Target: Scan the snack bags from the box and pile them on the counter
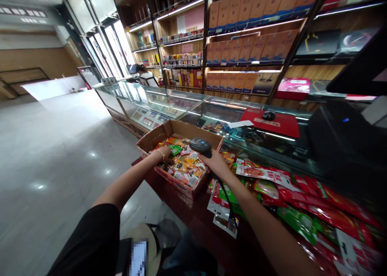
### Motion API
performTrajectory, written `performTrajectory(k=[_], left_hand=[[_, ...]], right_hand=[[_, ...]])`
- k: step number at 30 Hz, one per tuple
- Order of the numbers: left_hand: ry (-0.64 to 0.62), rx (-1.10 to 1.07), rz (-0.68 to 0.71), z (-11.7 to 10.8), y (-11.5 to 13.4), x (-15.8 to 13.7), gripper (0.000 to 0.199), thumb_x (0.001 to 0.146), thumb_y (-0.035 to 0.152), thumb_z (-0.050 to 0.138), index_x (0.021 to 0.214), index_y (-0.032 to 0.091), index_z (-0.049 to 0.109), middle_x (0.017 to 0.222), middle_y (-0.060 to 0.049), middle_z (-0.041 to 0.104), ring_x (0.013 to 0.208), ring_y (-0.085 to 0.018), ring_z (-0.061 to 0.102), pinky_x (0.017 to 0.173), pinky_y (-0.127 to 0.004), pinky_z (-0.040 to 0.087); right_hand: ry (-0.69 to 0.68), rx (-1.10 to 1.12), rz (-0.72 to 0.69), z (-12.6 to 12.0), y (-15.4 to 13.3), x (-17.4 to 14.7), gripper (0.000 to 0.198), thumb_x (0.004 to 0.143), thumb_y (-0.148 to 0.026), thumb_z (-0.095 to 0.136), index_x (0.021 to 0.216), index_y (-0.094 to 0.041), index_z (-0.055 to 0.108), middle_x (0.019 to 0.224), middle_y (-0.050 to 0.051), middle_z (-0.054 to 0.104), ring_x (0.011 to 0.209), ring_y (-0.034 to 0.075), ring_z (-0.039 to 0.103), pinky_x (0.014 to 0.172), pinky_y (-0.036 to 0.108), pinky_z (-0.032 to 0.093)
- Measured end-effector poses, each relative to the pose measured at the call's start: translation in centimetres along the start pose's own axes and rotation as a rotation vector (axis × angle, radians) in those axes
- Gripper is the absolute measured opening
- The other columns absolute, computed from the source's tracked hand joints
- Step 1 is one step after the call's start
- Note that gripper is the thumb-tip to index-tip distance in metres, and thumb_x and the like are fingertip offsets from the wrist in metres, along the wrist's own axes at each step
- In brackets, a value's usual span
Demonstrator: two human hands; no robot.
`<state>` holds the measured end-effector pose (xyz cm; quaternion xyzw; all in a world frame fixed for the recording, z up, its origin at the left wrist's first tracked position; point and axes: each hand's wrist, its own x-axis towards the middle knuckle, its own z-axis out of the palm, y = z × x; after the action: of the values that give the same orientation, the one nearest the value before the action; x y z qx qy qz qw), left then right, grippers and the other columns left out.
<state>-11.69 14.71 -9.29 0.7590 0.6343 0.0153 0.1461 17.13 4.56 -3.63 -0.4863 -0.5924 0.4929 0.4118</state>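
My right hand (216, 163) is wrapped round the grip of a black barcode scanner (200, 145), whose head is over an open cardboard box (178, 184). A dark cable (228, 199) runs down from the scanner. Inside the box lie many small snack packets (181, 166), mostly orange, white and red. My left hand (164, 152) reaches into the box's left side, fingers curled at a green snack packet (175, 149); its fingertips are partly hidden. A bracelet circles the left wrist.
Red and green snack bags (298, 223) are heaped at the right of the dark red counter (181, 205). Behind are glass display cases (169, 100), a mouse (269, 115) on a red mat (287, 125), and a dark monitor (338, 135). A person (145, 73) sits farther back.
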Motion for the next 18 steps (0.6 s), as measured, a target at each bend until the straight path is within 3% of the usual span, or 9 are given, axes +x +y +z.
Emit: performTrajectory(k=[6, 10, 13, 16, 18], left_hand=[[0.002, -0.111, 0.100, -0.7, 1.8, -1.8, 0.038, 0.049, 0.015, 0.078, 0.085, 0.019, 0.064, 0.097, -0.015, 0.068, 0.094, -0.033, 0.064, 0.084, -0.035, 0.045], [0.198, -0.323, 0.057, -3.3, 3.1, -2.4, 0.033, 0.059, 0.023, 0.075, 0.089, 0.019, 0.062, 0.091, -0.010, 0.070, 0.093, -0.030, 0.064, 0.084, -0.035, 0.046], [0.354, -0.821, 0.065, -5.5, 4.7, -2.7, 0.038, 0.061, 0.030, 0.076, 0.093, 0.016, 0.063, 0.094, -0.008, 0.070, 0.091, -0.026, 0.065, 0.084, -0.036, 0.049], [0.300, -1.379, 0.150, -6.7, 7.0, -3.6, 0.044, 0.060, 0.032, 0.080, 0.097, 0.014, 0.063, 0.096, -0.009, 0.071, 0.085, -0.023, 0.068, 0.083, -0.037, 0.052], [0.240, -1.597, 0.165, -6.9, 8.7, -4.1, 0.045, 0.059, 0.026, 0.082, 0.097, 0.013, 0.064, 0.094, -0.009, 0.072, 0.081, -0.021, 0.069, 0.083, -0.038, 0.054]], right_hand=[[0.029, -0.011, -0.046, 0.0, -0.1, -0.1, 0.029, 0.074, -0.047, 0.067, 0.079, -0.020, 0.058, 0.046, -0.004, 0.057, 0.038, 0.015, 0.055, 0.037, 0.024, 0.042], [0.086, 0.015, -0.060, -0.5, -0.8, -1.1, 0.031, 0.072, -0.048, 0.069, 0.082, -0.021, 0.059, 0.045, -0.005, 0.056, 0.036, 0.015, 0.053, 0.036, 0.024, 0.041], [0.125, 0.030, -0.064, -1.3, -1.6, -2.6, 0.031, 0.074, -0.051, 0.067, 0.082, -0.022, 0.058, 0.041, -0.005, 0.053, 0.033, 0.016, 0.051, 0.035, 0.025, 0.040], [0.168, 0.041, -0.061, -2.3, -2.2, -4.0, 0.031, 0.075, -0.052, 0.067, 0.077, -0.023, 0.054, 0.040, -0.004, 0.051, 0.032, 0.016, 0.050, 0.034, 0.027, 0.040], [0.209, 0.072, -0.058, -3.0, -2.3, -4.9, 0.032, 0.074, -0.052, 0.067, 0.076, -0.024, 0.052, 0.041, -0.005, 0.052, 0.033, 0.015, 0.049, 0.034, 0.027, 0.040]])
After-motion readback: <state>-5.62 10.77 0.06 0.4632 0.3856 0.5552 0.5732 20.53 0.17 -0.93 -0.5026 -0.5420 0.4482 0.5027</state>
